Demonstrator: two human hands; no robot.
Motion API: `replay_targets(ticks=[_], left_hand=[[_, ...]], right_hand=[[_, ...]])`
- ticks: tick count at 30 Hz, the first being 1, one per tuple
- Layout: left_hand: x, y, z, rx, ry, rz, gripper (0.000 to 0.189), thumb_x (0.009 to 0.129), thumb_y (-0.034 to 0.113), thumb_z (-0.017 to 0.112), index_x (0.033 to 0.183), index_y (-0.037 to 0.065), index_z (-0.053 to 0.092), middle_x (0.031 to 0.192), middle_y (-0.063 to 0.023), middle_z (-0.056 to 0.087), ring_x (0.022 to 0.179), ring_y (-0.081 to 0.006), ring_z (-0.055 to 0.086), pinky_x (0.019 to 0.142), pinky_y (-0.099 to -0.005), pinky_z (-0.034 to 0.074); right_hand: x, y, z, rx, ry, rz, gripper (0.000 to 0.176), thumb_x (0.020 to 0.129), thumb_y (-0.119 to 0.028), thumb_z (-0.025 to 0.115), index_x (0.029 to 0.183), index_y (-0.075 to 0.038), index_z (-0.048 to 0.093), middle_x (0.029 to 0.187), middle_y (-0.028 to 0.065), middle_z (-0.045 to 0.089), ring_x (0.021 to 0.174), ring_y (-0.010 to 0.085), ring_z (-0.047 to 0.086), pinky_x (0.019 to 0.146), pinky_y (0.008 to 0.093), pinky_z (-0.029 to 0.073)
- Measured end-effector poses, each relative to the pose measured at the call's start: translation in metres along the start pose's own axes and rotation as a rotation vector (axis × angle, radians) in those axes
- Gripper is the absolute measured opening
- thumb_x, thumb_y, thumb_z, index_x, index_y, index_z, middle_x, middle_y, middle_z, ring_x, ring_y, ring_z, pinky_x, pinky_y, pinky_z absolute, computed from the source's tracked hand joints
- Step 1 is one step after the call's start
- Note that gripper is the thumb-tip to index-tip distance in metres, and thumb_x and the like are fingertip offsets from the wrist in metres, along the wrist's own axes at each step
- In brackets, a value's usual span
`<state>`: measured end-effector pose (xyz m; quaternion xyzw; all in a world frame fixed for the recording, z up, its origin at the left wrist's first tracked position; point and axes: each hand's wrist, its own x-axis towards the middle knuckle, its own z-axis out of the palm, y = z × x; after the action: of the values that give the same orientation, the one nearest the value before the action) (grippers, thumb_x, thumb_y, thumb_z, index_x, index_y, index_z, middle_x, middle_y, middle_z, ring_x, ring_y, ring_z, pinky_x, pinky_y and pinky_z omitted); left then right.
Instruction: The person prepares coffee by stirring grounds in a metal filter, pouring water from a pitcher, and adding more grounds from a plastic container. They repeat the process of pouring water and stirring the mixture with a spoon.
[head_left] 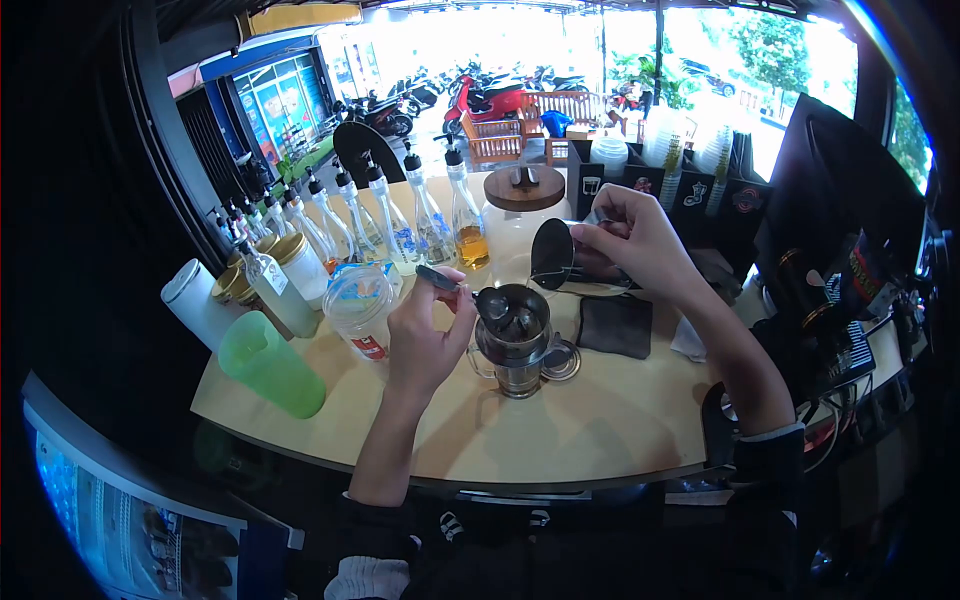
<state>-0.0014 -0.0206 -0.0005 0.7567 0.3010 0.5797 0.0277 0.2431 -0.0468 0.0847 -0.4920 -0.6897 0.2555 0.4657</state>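
My left hand (428, 335) pinches a small dark-handled spoon (492, 303), its bowl over the mouth of a metal coffee dripper (515, 345). The dripper sits on a glass mug (518, 380), and dark shapes show inside it. My right hand (640, 245) grips a metal pitcher (553, 254) by its handle side, up and to the right of the dripper. The pitcher is tilted, with its dark opening facing left and its lip close above the dripper's rim. A round metal lid (561, 361) lies right beside the mug.
A folded dark cloth (615, 326) lies to the right. A wood-lidded jar (522, 235) stands behind the dripper. To the left are a clear plastic tub (362, 308), a green cup (270, 362) and a row of pump bottles (432, 225). Cup holders (665, 180) line the back right.
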Motion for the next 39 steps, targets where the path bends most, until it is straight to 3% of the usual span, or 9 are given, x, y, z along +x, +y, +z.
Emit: replay_targets(ticks=[1,3,13,15,28,39], left_hand=[[0.0,0.001,0.0,0.001,-0.006,-0.005,0.018,0.082,0.004,0.064,0.098,0.002,0.056,0.073,-0.0086,0.063,0.066,-0.0176,0.065,0.062,-0.0301,0.05],[0.0,0.002,-0.001,0.003,-0.012,-0.01,0.018,0.082,0.005,0.064,0.098,0.002,0.056,0.073,-0.0085,0.063,0.066,-0.0176,0.065,0.062,-0.0302,0.05],[0.005,0.008,-0.005,0.05,0.013,0.044,0.018,0.083,0.005,0.064,0.098,0.002,0.056,0.072,-0.0078,0.063,0.065,-0.018,0.065,0.061,-0.0304,0.05],[0.005,0.008,-0.006,0.053,0.014,0.044,0.018,0.083,0.005,0.064,0.098,0.002,0.056,0.072,-0.0079,0.063,0.064,-0.0179,0.065,0.061,-0.0305,0.05],[0.003,0.01,-0.01,0.058,0.018,0.033,0.016,0.083,0.003,0.064,0.097,0.0,0.056,0.073,-0.0082,0.064,0.065,-0.0165,0.065,0.062,-0.029,0.049],[0.004,0.009,-0.008,0.071,0.018,0.054,0.017,0.083,0.003,0.063,0.098,0.001,0.056,0.073,-0.0079,0.063,0.065,-0.0167,0.065,0.061,-0.03,0.049]], right_hand=[[-0.001,0.001,0.0,0.0,0.0,0.0,0.017,0.087,-0.006,0.065,0.085,0.004,0.051,0.077,0.0036,0.06,0.074,0.0064,0.063,0.064,0.0193,0.057],[-0.004,0.004,0.002,0.056,0.043,-0.036,0.025,0.084,-0.01,0.069,0.075,-0.004,0.046,0.061,-0.0089,0.039,0.058,-0.0023,0.031,0.049,0.0184,0.027],[-0.002,0.005,0.01,0.149,0.007,-0.049,0.023,0.086,-0.009,0.068,0.078,-0.003,0.047,0.062,-0.0087,0.041,0.058,-0.0041,0.034,0.049,0.0158,0.031],[0.0,-0.001,0.011,0.154,-0.041,0.01,0.018,0.087,-0.005,0.065,0.088,0.005,0.051,0.079,0.0062,0.062,0.077,0.0098,0.066,0.066,0.0205,0.058],[0.007,0.0,0.02,0.041,-0.033,-0.047,0.017,0.086,-0.005,0.066,0.085,0.004,0.051,0.077,0.0056,0.061,0.077,0.0089,0.065,0.066,0.0212,0.057],[-0.005,0.001,0.016,0.169,-0.067,-0.018,0.017,0.087,-0.004,0.065,0.084,0.003,0.05,0.072,0.0024,0.059,0.074,0.0063,0.063,0.06,0.018,0.054]])
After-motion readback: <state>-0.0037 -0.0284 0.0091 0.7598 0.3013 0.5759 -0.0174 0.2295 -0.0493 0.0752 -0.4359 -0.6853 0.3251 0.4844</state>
